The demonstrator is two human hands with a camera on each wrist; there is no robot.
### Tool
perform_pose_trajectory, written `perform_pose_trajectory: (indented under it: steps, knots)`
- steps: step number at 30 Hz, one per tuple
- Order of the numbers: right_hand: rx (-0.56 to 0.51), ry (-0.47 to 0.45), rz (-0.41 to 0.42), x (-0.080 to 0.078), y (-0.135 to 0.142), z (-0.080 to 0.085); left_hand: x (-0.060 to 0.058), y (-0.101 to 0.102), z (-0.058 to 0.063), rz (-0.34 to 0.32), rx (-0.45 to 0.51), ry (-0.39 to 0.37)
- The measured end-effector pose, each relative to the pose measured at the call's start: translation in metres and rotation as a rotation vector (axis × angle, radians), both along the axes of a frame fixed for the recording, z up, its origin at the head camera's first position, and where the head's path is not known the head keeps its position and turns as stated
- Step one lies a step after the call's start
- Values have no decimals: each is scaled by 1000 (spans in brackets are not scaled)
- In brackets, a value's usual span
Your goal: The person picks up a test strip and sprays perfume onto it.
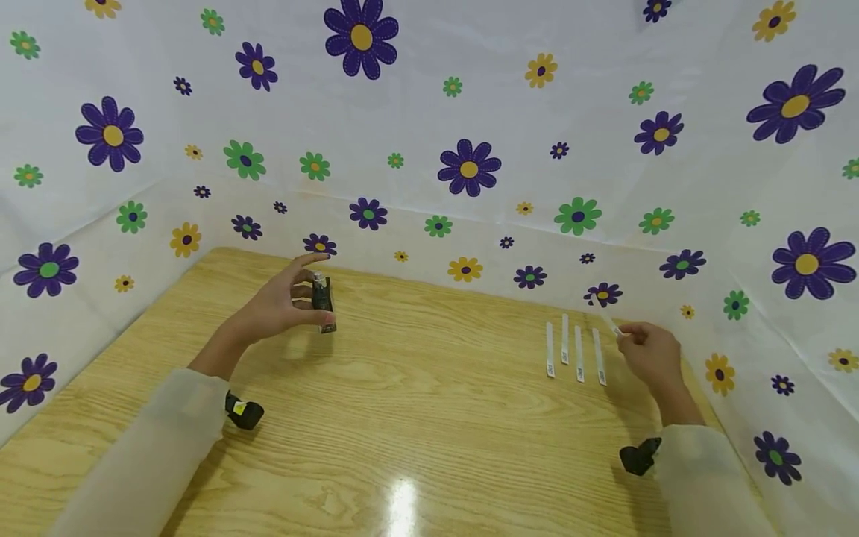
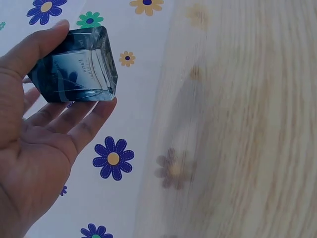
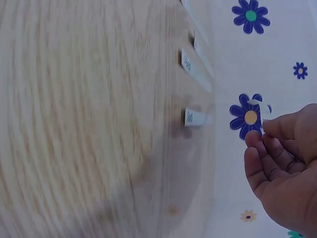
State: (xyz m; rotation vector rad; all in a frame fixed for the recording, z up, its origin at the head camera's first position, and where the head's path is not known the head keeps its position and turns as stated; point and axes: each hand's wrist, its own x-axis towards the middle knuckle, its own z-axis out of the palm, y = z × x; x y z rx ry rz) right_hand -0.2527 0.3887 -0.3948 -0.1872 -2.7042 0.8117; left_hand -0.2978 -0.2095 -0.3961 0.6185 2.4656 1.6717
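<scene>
White cloth point(image 1: 416, 112) printed with purple, green and yellow flowers fills the upper half of the frame and hangs down both sides, around a wood-grained table point(image 1: 416, 403). Light glares off the tabletop at bottom centre. My pale sleeves point(image 1: 141, 455) come in from the lower left and lower right, each with 1 small black device point(image 1: 244, 412) at the wrist.

Right of centre, 4 white strips point(image 1: 580, 354) lie side by side, unevenly staggered, their printed ends towards me; the marks are too small to read. They sit between my 2 hands, just beside the right one.

Left of centre, my left hand point(image 1: 278, 302) grips a dark glass bottle point(image 1: 324, 302) above the table, thumb on 1 side and fingers on the other, index finger extended near its top. My right hand point(image 1: 651, 354), at the right, pinches 1 more strip point(image 1: 607, 317), which points up and left from my fingertips.
</scene>
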Motion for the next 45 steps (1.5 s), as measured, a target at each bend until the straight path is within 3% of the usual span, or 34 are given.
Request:
perform_pose_trajectory:
  steps: [8,16,20,27,33,45]
  knots:
    - [-48,28,68,-2,-28,3,-1,14,-5,-15,116,-18]
    - [-70,27,132,-5,-54,3,9,31,9,-76,173,-12]
    - [-80,36,161,-7,-65,2,8,41,10,-114,182,3]
    - [-94,85,240,-10,-90,1,-12,52,-11,-91,140,101]
    - [-98,127,274,-11,-106,3,-13,68,-7,-56,45,170]
    - [-171,134,312,-8,-135,2,-13,91,-4,-10,-34,202]
